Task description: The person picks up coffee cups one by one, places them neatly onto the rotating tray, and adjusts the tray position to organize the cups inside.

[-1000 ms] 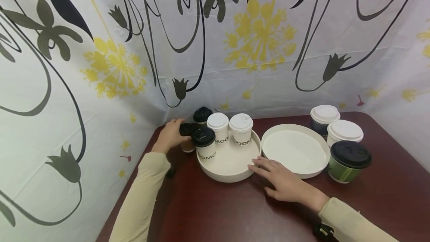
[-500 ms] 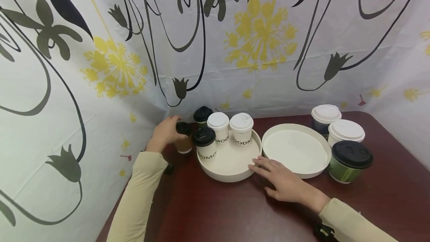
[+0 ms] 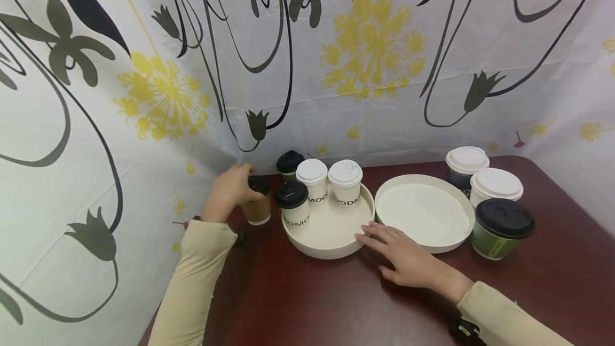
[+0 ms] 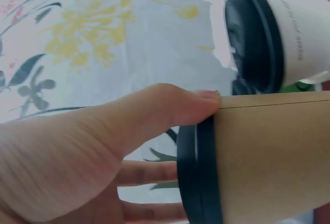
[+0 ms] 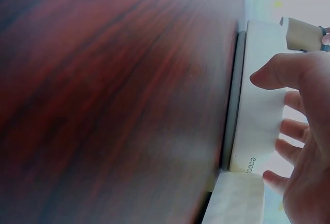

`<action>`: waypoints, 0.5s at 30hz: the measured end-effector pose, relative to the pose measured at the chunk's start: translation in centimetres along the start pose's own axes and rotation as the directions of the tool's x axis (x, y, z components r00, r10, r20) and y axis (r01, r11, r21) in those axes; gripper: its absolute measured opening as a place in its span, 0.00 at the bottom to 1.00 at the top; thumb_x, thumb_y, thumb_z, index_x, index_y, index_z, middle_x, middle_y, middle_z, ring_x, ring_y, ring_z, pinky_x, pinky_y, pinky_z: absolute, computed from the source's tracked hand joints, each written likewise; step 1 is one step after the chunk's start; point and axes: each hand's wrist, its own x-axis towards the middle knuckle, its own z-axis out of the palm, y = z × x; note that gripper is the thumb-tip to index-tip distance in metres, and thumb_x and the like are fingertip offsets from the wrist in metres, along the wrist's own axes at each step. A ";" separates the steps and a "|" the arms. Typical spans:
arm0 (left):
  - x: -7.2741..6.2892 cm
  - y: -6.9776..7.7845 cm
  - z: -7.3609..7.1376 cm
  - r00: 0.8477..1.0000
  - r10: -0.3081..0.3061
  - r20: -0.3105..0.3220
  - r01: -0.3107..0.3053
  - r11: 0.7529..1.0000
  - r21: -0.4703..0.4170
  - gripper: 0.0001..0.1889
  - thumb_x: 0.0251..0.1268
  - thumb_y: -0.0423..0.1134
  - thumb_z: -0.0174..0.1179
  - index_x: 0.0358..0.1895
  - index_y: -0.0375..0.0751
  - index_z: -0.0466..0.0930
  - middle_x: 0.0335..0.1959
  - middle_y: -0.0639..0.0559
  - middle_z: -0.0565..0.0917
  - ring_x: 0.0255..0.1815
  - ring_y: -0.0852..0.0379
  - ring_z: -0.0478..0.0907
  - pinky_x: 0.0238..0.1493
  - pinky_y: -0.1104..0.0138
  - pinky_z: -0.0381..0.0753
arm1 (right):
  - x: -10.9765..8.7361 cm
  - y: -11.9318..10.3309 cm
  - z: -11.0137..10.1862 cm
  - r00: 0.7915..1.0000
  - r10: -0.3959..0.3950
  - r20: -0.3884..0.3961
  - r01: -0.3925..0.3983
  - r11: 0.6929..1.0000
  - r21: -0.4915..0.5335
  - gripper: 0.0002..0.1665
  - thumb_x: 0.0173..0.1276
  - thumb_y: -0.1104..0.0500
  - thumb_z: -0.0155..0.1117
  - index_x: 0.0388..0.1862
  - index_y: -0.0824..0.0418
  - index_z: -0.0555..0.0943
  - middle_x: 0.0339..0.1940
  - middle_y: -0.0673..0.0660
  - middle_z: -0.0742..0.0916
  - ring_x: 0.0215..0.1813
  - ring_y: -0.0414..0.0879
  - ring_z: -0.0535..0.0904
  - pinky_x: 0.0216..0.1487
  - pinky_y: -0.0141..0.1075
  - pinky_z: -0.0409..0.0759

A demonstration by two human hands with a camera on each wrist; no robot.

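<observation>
My left hand (image 3: 230,191) holds a brown paper coffee cup (image 3: 258,210) by its black lid (image 4: 198,177), fingers and thumb spread round it. The cup is upright, just left of a round white tray (image 3: 331,250). On that tray stand a white cup with a black lid (image 3: 292,204) and two white cups with white lids (image 3: 312,178). My right hand (image 3: 401,258) has its fingers stretched out, fingertips right at the tray's right rim. In the right wrist view its thumb (image 5: 270,74) lies over the tray's side wall (image 5: 258,105).
A second round white tray (image 3: 427,247) touches the first on the right. Beyond it stand a dark cup with a white lid (image 3: 466,167), a white-lidded cup (image 3: 495,188) and a green cup with a black lid (image 3: 497,234). Another black-lidded cup (image 3: 290,162) stands behind the left tray.
My left hand has moved left with the brown cup, widening the gap to the left tray and its black-lidded white cup. My right hand has stayed at the tray's rim.
</observation>
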 end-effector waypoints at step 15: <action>-4.0 2.8 -3.0 1.000 0.031 0.002 -0.031 0.996 0.085 0.34 0.51 0.53 0.71 0.57 0.37 0.72 0.52 0.33 0.77 0.45 0.38 0.79 0.46 0.47 0.79 | 0.0 0.1 0.1 1.000 0.001 -0.008 -0.001 1.000 0.000 0.49 0.53 0.59 0.74 0.76 0.49 0.66 0.74 0.58 0.72 0.76 0.58 0.65 0.71 0.56 0.68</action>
